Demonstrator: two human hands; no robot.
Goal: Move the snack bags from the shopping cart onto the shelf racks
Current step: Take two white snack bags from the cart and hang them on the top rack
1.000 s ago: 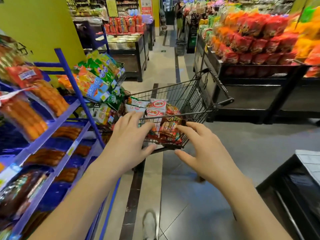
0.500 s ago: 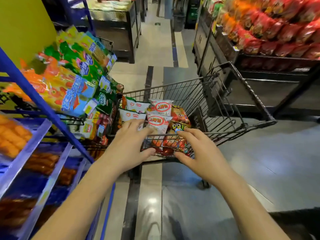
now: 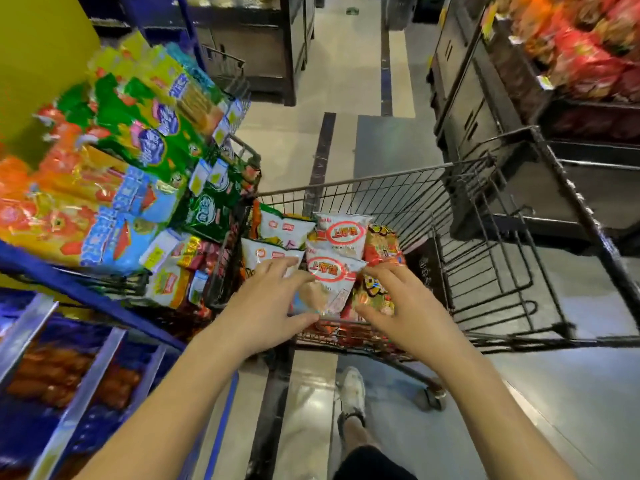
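A black wire shopping cart stands in front of me with several snack bags piled at its near left end. A white bag with a red oval label lies on top, with a second like it behind and orange-red bags to the right. My left hand reaches over the cart's near edge, fingers spread, thumb and fingertips at the white bag's left side. Fingers bent, my right hand rests on the orange-red bag at the white bag's right edge. The blue shelf rack stands at my left.
Green, orange and blue snack packs fill the wire racks on the left, touching the cart's left side. A dark display stand with red bags sits right of the cart. My foot is on the tiled aisle floor below.
Both hands have moved forward from above the cart's near edge down onto the snack bags. The view has tilted further down and closer to the cart.
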